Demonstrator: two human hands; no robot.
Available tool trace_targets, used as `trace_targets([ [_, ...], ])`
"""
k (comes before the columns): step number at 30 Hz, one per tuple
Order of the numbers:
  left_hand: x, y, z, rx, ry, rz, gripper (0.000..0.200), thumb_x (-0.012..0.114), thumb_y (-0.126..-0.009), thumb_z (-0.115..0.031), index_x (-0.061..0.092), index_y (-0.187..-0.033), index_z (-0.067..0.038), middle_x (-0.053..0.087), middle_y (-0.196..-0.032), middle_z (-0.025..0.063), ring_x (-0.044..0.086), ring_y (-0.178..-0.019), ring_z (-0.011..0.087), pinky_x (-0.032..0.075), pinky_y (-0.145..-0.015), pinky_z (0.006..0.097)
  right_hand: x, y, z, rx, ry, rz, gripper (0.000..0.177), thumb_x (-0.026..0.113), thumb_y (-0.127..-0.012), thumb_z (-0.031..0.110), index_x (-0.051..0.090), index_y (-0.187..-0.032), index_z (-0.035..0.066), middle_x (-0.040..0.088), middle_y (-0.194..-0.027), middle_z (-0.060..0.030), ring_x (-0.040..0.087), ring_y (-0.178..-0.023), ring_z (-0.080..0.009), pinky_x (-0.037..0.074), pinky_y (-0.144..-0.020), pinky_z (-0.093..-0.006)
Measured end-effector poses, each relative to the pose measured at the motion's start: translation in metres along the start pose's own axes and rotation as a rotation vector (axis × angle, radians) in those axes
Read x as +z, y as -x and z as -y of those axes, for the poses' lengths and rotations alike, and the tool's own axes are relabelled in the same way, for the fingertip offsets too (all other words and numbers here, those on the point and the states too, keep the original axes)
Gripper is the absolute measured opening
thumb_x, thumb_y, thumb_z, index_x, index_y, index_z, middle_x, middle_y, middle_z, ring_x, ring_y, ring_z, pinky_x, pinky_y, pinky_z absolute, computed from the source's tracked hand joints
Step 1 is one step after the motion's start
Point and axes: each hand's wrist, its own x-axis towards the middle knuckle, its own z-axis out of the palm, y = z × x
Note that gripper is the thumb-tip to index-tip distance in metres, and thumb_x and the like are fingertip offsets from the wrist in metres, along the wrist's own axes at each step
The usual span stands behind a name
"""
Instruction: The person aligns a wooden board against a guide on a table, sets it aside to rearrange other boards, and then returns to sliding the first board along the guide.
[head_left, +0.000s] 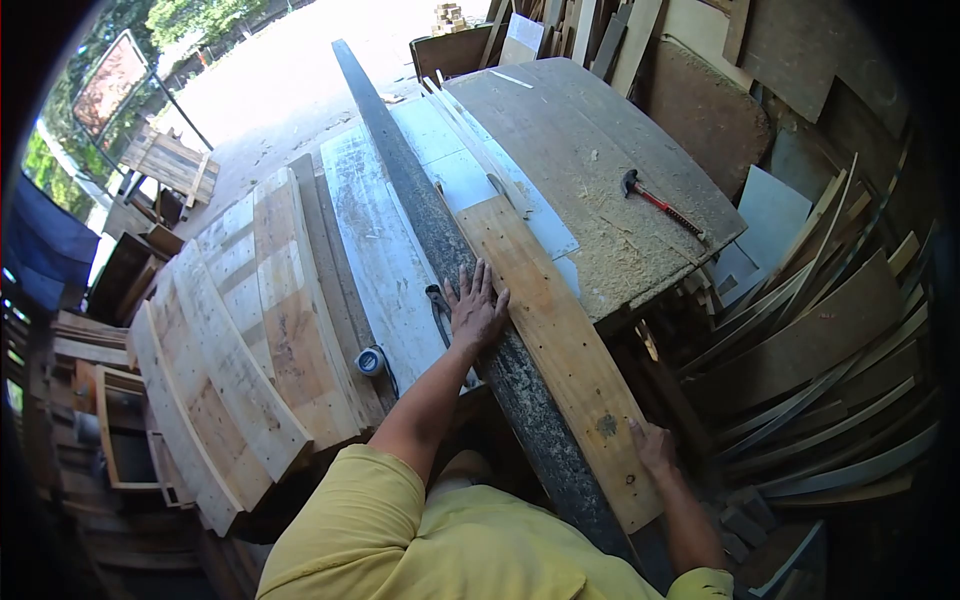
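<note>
My left hand (478, 308) lies flat with its fingers apart on a long dark, worn beam (525, 385), close to the edge of a light wooden plank (560, 345). The plank rests alongside the beam and has several dark nail holes and knots. At its near right end, my right hand (652, 447) grips the plank's edge, with the thumb on top and the other fingers hidden underneath. Just left of my left hand are dark-handled pincers (438, 303). Further left sits a small round light-blue and dark object (371, 361), perhaps a tape measure.
A claw hammer (660, 205) with a red and black handle lies on the sawdust-strewn brown board (620, 150). White-painted boards (365, 230) lie under the beam. Slatted wooden panels (250, 340) stand left. Leaning offcuts and strips (830, 340) crowd the right side.
</note>
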Motion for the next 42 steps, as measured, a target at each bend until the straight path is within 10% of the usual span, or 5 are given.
trace_targets([
  [42, -0.006, 0.000, -0.002, 0.030, 0.029, 0.016, 0.066, 0.035, -0.099, -0.050, 0.030, -0.152, -0.010, 0.017, -0.162, 0.0078, 0.006, -0.150, 0.0338, -0.002, -0.117, 0.0575, 0.031, -0.148, 0.129, -0.014, 0.033, -0.021, 0.084, 0.044, -0.090, 0.070, 0.069, -0.084, -0.010, 0.064, -0.084, -0.0358, 0.064, -0.087, -0.0504, 0.053, -0.076, -0.0535],
])
